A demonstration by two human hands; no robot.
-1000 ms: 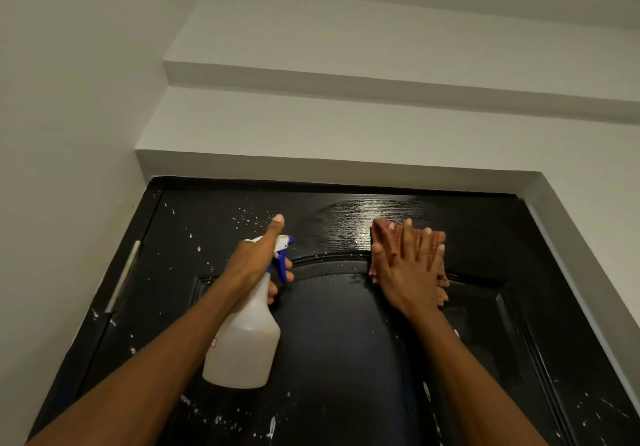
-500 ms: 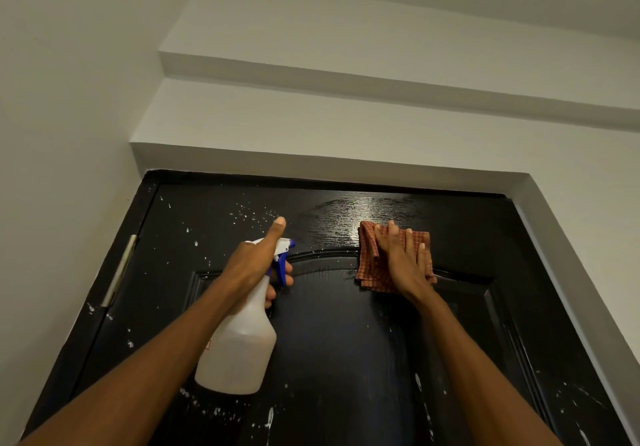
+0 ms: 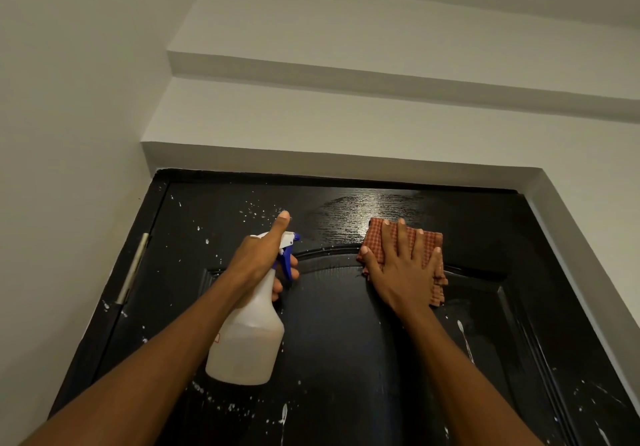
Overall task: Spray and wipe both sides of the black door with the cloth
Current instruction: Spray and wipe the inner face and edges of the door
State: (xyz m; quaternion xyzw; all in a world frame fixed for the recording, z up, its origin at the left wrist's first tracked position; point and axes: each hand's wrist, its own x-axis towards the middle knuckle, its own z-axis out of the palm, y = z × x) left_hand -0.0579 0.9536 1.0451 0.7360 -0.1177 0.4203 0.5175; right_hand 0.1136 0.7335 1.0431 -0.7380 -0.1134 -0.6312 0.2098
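Observation:
The black door (image 3: 346, 359) fills the lower half of the view, its upper part speckled with white droplets and wet and shiny near the top. My left hand (image 3: 258, 258) grips the neck of a white spray bottle (image 3: 247, 345) with a blue trigger, thumb raised, nozzle pointing at the door. My right hand (image 3: 403, 265) lies flat with straight, spread fingers on a folded reddish checked cloth (image 3: 375, 238), pressing it against the door above the arched panel.
A white wall (image 3: 69, 99) stands close on the left, and a stepped white lintel (image 3: 346, 155) runs above the door. A metal hinge (image 3: 133, 267) sits on the door's left edge. The white door reveal (image 3: 585, 258) slants down on the right.
My right hand has slid the cloth to the left and back right across the top of the door, its fingers now spread flat again. My left hand and the bottle have held still.

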